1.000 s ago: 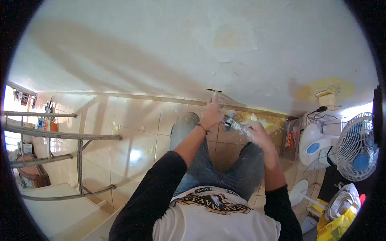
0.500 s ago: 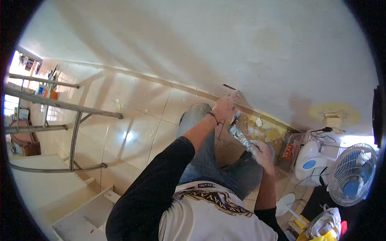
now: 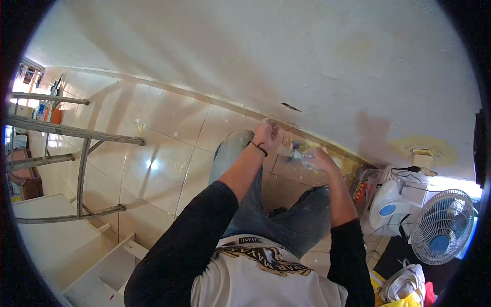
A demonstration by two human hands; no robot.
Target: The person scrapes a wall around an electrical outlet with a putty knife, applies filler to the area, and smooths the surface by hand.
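Observation:
My right hand (image 3: 321, 159) is closed around a putty-smeared scraper (image 3: 299, 154), its end pointing left towards my other hand; motion blurs it. My left hand (image 3: 266, 134), with a dark band at the wrist, has its fingers curled just above my knee, close to the foot of the wall. Whatever it may hold is hidden or blurred. A dark narrow slot (image 3: 291, 107) shows in the white wall (image 3: 327, 66) a little above and right of my left hand.
A metal ladder frame (image 3: 76, 130) stands at the left over the tiled floor (image 3: 158, 148), beside white boards (image 3: 97, 266). At the right are a fan (image 3: 444, 227), cables, and a wall outlet (image 3: 423, 157) ringed by a yellowish patch. Flakes lie along the skirting.
My right hand and the scraper have moved up and left, nearer the wall base. My left hand has drawn slightly left, away from the wall slot. The whole view has shifted a little.

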